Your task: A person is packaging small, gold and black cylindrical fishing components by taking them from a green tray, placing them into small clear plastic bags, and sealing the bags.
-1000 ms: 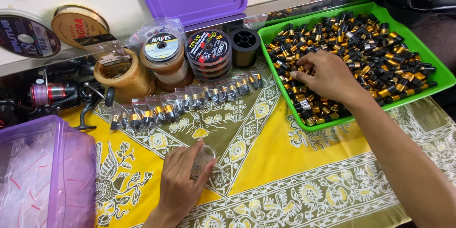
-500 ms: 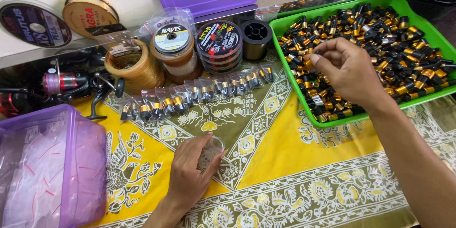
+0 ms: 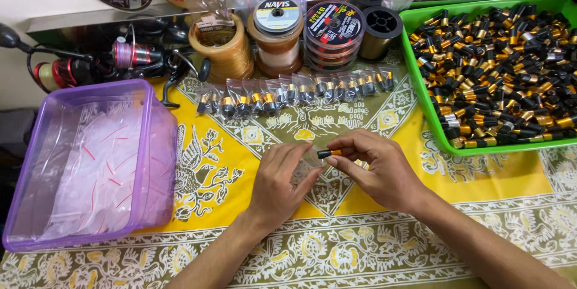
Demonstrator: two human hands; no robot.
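Head view: right hand pinches black-gold cap at cloth centre; left hand grips small clear bag, mouth toward cap, ready to receive.

Small black-and-gold cylinder, horizontal, above the yellow patterned cloth, against a clear little bag.

Glossy metal cap, patterned cloth, plastic tray.

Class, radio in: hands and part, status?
Right hand pinches black-gold part. Left hand holds small clear bag beside it. Nothing between them.
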